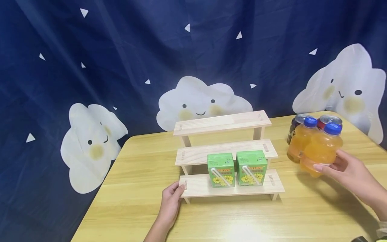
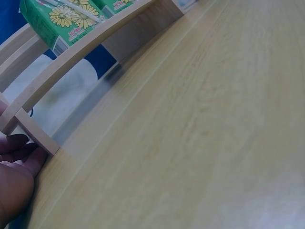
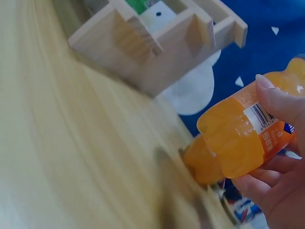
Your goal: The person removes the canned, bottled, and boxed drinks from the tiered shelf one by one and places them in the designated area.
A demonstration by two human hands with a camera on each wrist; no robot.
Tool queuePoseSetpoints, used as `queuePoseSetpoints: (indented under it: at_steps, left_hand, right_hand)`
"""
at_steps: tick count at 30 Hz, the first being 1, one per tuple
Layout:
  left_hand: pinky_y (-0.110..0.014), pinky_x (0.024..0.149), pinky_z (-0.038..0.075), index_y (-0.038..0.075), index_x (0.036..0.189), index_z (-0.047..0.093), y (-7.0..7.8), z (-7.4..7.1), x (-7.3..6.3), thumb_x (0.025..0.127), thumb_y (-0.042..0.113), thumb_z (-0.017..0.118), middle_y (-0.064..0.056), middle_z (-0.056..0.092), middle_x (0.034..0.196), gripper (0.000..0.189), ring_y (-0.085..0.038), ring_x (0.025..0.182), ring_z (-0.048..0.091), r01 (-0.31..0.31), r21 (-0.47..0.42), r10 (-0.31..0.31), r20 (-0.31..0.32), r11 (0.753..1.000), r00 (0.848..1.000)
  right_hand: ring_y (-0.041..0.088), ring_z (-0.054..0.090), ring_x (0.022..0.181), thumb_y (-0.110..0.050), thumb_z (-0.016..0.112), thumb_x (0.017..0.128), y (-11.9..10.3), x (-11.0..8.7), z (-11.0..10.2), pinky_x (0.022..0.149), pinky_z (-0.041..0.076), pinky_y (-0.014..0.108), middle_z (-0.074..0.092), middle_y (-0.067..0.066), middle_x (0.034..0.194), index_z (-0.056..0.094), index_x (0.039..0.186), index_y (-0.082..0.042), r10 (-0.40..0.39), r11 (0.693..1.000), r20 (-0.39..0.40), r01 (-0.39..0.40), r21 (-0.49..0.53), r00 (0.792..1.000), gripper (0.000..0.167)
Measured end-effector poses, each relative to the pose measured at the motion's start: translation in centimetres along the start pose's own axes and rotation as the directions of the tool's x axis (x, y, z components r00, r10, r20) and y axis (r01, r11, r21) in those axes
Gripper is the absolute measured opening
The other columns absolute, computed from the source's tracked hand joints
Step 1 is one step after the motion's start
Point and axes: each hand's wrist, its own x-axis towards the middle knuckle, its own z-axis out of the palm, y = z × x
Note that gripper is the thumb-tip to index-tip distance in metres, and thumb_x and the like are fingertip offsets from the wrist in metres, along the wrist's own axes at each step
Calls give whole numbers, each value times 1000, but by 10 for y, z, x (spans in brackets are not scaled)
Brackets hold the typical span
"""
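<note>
My right hand (image 1: 355,174) grips an orange soda bottle (image 1: 323,151) with a blue cap, held above the table at the right. Its barcode label shows in the right wrist view, where the bottle (image 3: 245,126) is tilted. A second orange soda bottle (image 1: 297,143) stands just behind it. At the lower left corner of the three-tier wooden shelf (image 1: 223,124), my left hand (image 1: 170,203) holds the end of the bottom step, thumb on top. Two green drink cartons (image 1: 221,170) with straws stand side by side on that bottom step.
Behind the bottles are a dark can (image 1: 294,126) and a red can (image 1: 331,119), both partly hidden. The wooden table (image 1: 136,215) ends at a dark blue curtain (image 1: 121,50) with cloud faces. The two upper steps carry nothing.
</note>
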Motion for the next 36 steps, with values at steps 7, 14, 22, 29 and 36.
queuePoseSetpoints:
  at_steps: [7,14,22,29,36]
  left_hand:
    - [-22,86,54,-21,122,45,1,0,-1,93,7,48,-9,61,99,40,-10,91,62,4,-5,-4,-1,1000,1000]
    - [-22,87,54,-21,122,45,2,0,-2,93,7,48,-10,61,100,40,-10,91,62,8,0,-8,0,1000,1000]
    - [-22,89,53,-22,122,44,2,0,-2,94,7,47,-11,60,102,40,-11,93,62,4,9,-4,8,1000,1000]
    - [-22,88,53,-22,122,44,2,0,-2,93,7,47,-11,60,102,40,-11,92,62,8,6,-8,3,1000,1000]
    - [-22,88,53,-21,123,44,1,0,-2,93,6,48,-12,61,103,41,-11,93,62,11,-3,-11,-1,1000,1000]
  right_hand:
    - [-25,40,76,-34,69,85,22,1,-1,57,43,5,56,31,120,28,143,6,125,990,-34,-127,-63,992,81]
    - [-5,59,83,-41,66,86,33,5,-3,54,38,2,42,41,130,27,146,-1,192,978,-98,-200,-68,976,83]
    - [-15,48,87,-43,66,85,45,11,-1,56,39,0,38,37,136,27,149,-15,255,966,-204,-260,0,945,80]
    - [-1,54,102,-44,68,83,46,17,3,57,38,-2,36,35,139,25,150,-14,276,959,-232,-282,8,933,84]
    - [40,53,117,-47,65,84,44,24,6,56,39,0,38,34,139,23,149,-9,302,950,-235,-314,-12,924,87]
